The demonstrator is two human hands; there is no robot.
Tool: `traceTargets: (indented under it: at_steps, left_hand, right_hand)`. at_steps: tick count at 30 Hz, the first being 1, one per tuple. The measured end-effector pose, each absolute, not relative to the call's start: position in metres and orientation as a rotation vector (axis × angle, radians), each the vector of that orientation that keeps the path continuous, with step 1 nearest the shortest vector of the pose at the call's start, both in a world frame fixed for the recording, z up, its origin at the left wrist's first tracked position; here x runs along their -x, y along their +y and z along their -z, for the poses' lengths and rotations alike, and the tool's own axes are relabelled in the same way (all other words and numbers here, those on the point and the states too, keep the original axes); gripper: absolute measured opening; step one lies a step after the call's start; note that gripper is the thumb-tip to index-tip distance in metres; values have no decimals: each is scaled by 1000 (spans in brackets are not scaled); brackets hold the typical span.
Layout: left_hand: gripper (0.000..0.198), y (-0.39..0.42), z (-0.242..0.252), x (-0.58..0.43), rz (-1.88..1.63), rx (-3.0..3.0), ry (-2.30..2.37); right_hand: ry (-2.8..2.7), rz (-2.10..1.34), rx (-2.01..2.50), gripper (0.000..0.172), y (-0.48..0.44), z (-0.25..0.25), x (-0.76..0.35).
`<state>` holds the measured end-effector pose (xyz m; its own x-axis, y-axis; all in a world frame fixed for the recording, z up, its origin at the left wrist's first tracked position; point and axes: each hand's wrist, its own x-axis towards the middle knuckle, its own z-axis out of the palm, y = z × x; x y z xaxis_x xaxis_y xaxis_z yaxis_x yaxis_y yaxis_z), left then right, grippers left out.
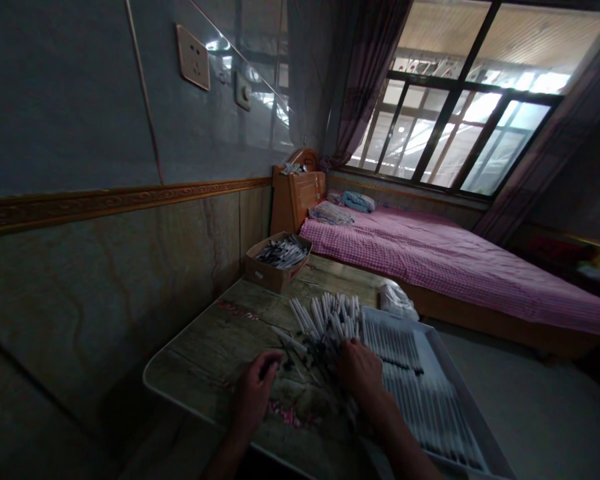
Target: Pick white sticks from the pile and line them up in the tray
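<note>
Head view: left hand (256, 390), curled, its grip unclear, lies beside a heap of slim white plastic tubes (330, 320) on the scuffed wooden table (215, 353); right hand (360, 370) rests on the heap, grip hidden.

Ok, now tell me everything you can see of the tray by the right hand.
The tray is a shallow, rectangular container with a raised pale grey rim, probably plastic. It lies at the right side of the table, angled away from the camera. Inside, slender white sticks lie side by side in tight parallel rows, with a patch of bare tray floor showing among them. Its far end adjoins a loose pile of white sticks. The right hand is at its left edge, and the forearm crosses above its near corner.
</note>
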<state>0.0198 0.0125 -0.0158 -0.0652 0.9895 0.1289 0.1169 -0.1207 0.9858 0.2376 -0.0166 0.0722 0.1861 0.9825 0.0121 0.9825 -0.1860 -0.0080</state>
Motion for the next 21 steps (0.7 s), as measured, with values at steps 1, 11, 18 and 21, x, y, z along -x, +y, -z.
traceTargets:
  at_steps: [1,11,18,21]
  left_hand:
    - [27,12,16,-20,-1300,-1351,1279]
    - [27,10,15,-19,-1273,-1365,1281]
    - [27,9,12,-20,-1290,-1370,1283]
    - [27,9,12,-20,-1297,-1372,1276]
  right_hand:
    - [-1992,11,2428,22,-13,-72,-237]
    - [-1999,17,2489,25,-3,-68,-220]
    - [-1984,-3,2500,26,-7,-74,-221]
    - [-1931,-108,2500,25,-13,-83,-228]
